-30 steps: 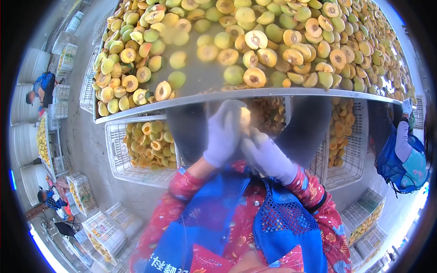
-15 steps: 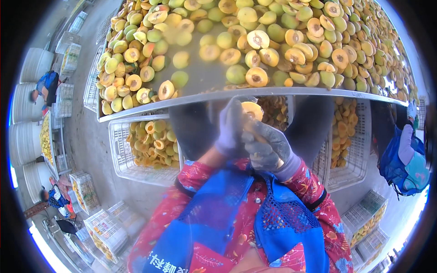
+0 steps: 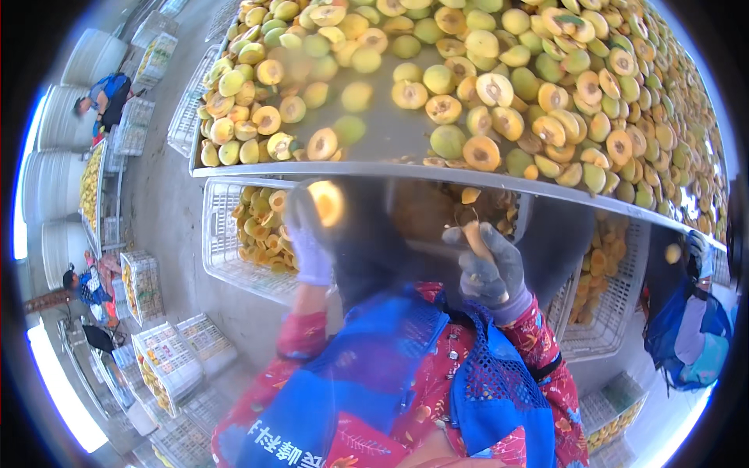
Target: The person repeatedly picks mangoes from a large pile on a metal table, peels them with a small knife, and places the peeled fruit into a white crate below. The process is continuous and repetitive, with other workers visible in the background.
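Observation:
My left hand (image 3: 309, 234), in a grey-coated glove and blurred by motion, is over the left crate, its fingers against a yellow peach half (image 3: 326, 202) that it seems to hold. My right hand (image 3: 493, 269), in the same kind of glove, is closed around the wooden handle of a small tool (image 3: 477, 240); a thin tip shows at its upper end. Just above that tip is a small piece of fruit (image 3: 470, 195), over a container of dark orange scraps. In front of both hands stretches a metal-rimmed table (image 3: 374, 168) heaped with halved peaches, many still with their stones.
A white crate (image 3: 222, 246) of peach halves stands at left below the table, another crate (image 3: 607, 331) at right. A co-worker in a blue vest (image 3: 686, 327) works at the far right. Stacked crates (image 3: 168, 363) and more people occupy the left background.
My hands have parted from in front of my chest. The left has swung left with the peach half; the right has moved right and a little down with the tool.

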`<action>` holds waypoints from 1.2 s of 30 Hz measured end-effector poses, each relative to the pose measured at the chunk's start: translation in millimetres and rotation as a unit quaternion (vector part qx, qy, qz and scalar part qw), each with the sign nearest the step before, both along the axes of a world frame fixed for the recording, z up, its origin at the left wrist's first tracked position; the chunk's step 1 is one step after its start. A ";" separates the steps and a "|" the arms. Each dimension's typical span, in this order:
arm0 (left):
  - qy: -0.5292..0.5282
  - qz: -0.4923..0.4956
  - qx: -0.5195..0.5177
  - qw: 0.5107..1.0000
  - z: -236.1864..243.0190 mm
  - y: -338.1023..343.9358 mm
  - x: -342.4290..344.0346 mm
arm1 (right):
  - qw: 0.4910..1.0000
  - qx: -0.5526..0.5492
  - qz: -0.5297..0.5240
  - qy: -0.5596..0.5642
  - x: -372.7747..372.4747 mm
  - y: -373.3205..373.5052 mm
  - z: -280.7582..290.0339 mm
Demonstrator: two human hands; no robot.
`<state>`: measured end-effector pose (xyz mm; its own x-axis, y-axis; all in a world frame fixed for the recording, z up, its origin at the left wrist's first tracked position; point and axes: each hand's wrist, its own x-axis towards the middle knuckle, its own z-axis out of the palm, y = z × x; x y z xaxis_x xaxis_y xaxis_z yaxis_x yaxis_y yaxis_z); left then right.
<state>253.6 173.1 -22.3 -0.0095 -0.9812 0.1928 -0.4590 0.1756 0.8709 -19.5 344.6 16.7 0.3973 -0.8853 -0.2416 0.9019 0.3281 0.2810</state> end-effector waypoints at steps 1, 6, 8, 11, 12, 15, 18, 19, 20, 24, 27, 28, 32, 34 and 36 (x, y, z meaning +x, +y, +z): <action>-0.080 0.004 -0.040 0.996 10.9 -4.1 22.8 | 1.000 0.008 0.004 0.017 1.1 1.1 -1.4; -0.395 0.023 -0.010 0.918 38.7 -42.8 35.2 | 0.990 0.063 0.079 0.094 4.7 -4.0 -10.6; -0.434 0.014 -0.027 0.901 38.9 -77.8 8.3 | 0.982 0.059 0.110 0.142 8.1 -8.3 -3.8; -0.474 -0.103 0.064 0.872 28.6 -131.3 -17.8 | 0.952 0.054 0.136 0.269 10.6 -12.1 16.5; -0.475 -0.164 0.111 0.858 25.9 -139.6 -22.9 | 0.936 0.055 0.140 0.317 13.3 -11.4 24.2; -0.348 -0.204 0.092 0.910 17.9 -141.6 -34.7 | 0.859 0.055 0.142 0.488 16.9 -13.3 52.1; 0.016 -0.203 0.226 0.953 43.7 -94.4 -57.8 | 0.730 -0.030 0.110 0.673 22.5 -16.1 55.0; 0.107 -0.224 0.292 0.924 52.9 -74.5 -60.7 | 0.635 -0.102 0.086 0.761 24.3 -16.4 53.0; 0.197 -0.241 0.353 0.882 64.6 -55.7 -64.6 | 0.521 -0.154 0.051 0.838 25.5 -16.8 53.3; 0.356 -0.305 0.370 0.803 56.1 -5.8 -82.3 | 0.264 -0.247 -0.007 0.932 31.5 -27.5 62.4; 0.341 -0.303 0.384 0.802 68.6 19.3 -98.2 | 0.319 -0.185 0.049 0.928 35.1 -23.4 57.9; 0.324 -0.309 0.372 0.813 68.1 22.5 -99.2 | 0.321 -0.187 0.043 0.927 35.6 -20.9 50.1; 0.208 -0.333 0.210 0.895 62.3 35.1 -102.9 | 0.268 -0.229 0.023 0.935 36.0 -13.3 51.1; 0.107 -0.299 0.103 0.942 28.4 40.2 -99.5 | 0.185 -0.256 0.023 0.948 37.5 -10.2 47.1; 0.089 -0.280 0.096 0.951 34.0 44.3 -106.6 | 0.126 -0.277 -0.001 0.952 38.1 -7.0 36.9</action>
